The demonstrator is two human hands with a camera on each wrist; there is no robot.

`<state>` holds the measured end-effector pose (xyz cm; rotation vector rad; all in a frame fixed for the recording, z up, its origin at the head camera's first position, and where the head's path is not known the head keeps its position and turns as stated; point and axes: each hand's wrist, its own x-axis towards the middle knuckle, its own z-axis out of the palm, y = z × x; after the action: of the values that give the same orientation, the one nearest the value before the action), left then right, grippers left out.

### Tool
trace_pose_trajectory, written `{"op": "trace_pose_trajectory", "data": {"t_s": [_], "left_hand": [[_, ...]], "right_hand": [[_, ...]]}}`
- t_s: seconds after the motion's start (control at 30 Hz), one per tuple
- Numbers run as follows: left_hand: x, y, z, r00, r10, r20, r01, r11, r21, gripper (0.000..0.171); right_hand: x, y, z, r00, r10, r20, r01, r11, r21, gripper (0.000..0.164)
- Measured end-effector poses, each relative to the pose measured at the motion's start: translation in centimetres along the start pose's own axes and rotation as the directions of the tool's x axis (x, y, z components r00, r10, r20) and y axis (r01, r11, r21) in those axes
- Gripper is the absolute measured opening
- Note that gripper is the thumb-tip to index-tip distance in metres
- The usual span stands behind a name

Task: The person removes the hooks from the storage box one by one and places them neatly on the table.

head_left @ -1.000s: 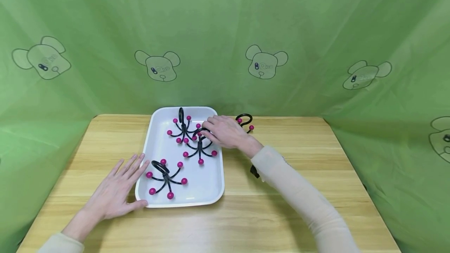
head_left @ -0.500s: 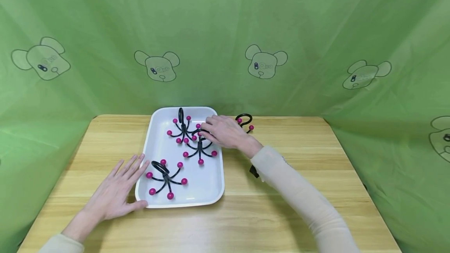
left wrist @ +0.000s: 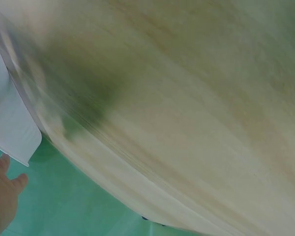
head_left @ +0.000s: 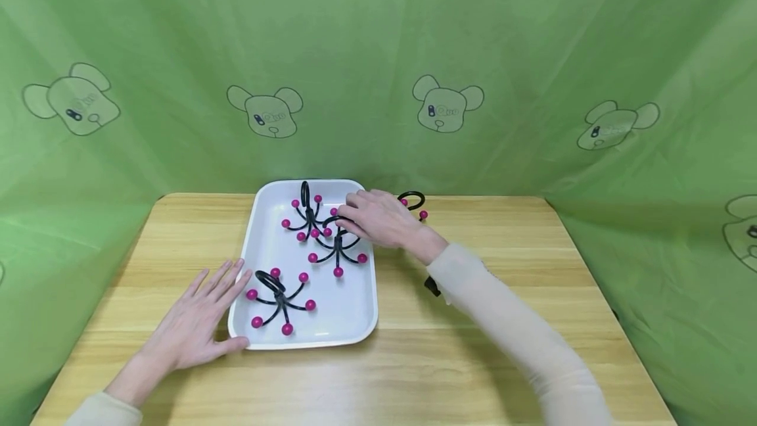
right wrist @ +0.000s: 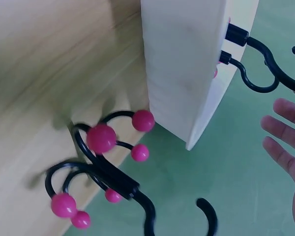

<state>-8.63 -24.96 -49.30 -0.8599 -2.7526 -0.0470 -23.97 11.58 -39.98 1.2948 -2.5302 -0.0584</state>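
A white tray (head_left: pixel 345 321) holds three black claw hangers with pink ball tips. Near its front left lies one hanger (head_left: pixel 280 301); another hanger (head_left: pixel 309 214) is at the back. My right hand (head_left: pixel 381 219) reaches over the tray's right rim and pinches the curved hook of the middle hanger (head_left: pixel 338 245); the hand covers part of that hook. In the right wrist view several fingers (right wrist: pixel 285 135) are extended close to the hook. My left hand (head_left: pixel 192 324) lies with fingers spread against the tray's left rim, thumb at the front corner.
Behind my right wrist another hanger (head_left: pixel 412 200) rests on the wooden table (head_left: pixel 497 229), partly hidden; it shows whole-bodied as a hanger (right wrist: pixel 110 174) in the right wrist view. A small black item (head_left: pixel 432 286) shows beside the right sleeve. Green cloth (head_left: pixel 355 51) encloses the table.
My right hand and forearm have shifted slightly right, and the middle hanger has moved a little with them. The left hand has stayed in place.
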Motion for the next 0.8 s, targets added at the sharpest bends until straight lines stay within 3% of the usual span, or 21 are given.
{"op": "trace_pose_trajectory", "data": {"t_s": [0.37,0.8], "left_hand": [[0.1,0.1,-0.2,1.0,0.003,-0.005,-0.003,1.0,0.001,0.113],[0.0,0.1,0.0,1.0,0.001,0.004,-0.001,1.0,0.005,0.113]], "right_hand": [[-0.9,0.2,-2.3,1.0,0.012,-0.026,-0.012,1.0,0.007,0.031],[-2.5,0.5,-4.9,0.989,-0.037,-0.144,0.032,0.999,-0.039,0.027]]}}
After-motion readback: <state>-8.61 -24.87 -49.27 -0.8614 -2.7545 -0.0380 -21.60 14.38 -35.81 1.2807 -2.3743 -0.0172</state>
